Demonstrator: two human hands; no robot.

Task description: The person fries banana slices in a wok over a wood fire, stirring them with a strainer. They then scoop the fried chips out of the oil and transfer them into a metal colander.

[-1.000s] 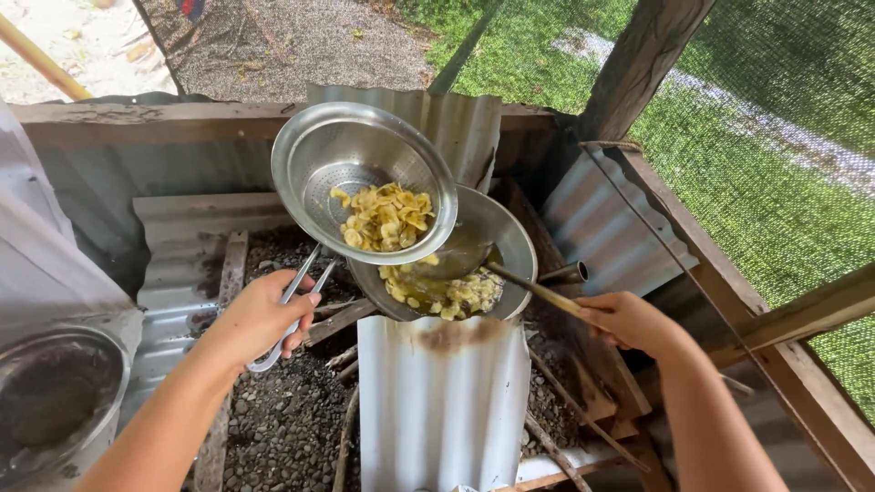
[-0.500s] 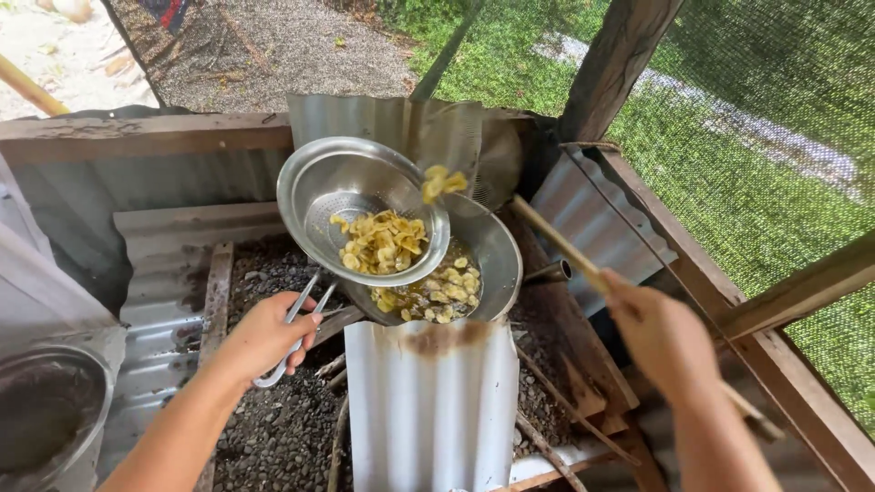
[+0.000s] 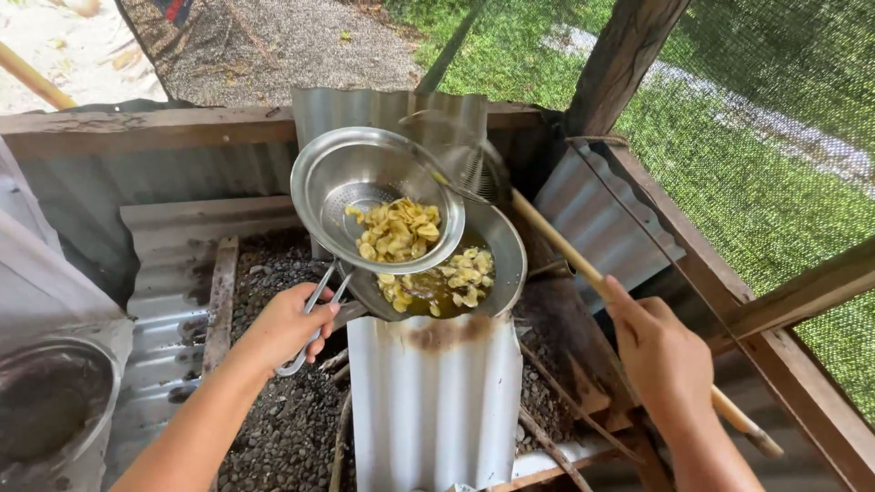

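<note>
The left hand [image 3: 290,328] is clenched around the wire handle of a round metal strainer [image 3: 375,196], holding it tilted just above the frying pan [image 3: 497,264]. A heap of pale yellow fried chips [image 3: 398,229] lies in the strainer's perforated bottom, directly over the pan's near-left side. More chips [image 3: 456,278] float in the dark oil on the pan's right side, so by the look of it only part of the batch has been lifted out and a good share is left in the oil to be scooped. The chips in the strainer seem to be draining above the pan and have not been set down anywhere else.

The right hand [image 3: 663,355] grasps a long wooden stick [image 3: 583,273] that slants up toward the far side of the pan, where a wire skimmer head [image 3: 478,173] shows just behind the strainer; whether the stick and the skimmer are one tool I cannot tell for sure.

The pan sits over a fire pit walled with corrugated metal sheets [image 3: 436,401], one standing just in front of the pan. Gravel and ash [image 3: 283,419] lie to the left of that sheet, and a dark metal pot [image 3: 50,410] stands well to the pan's left.
</note>
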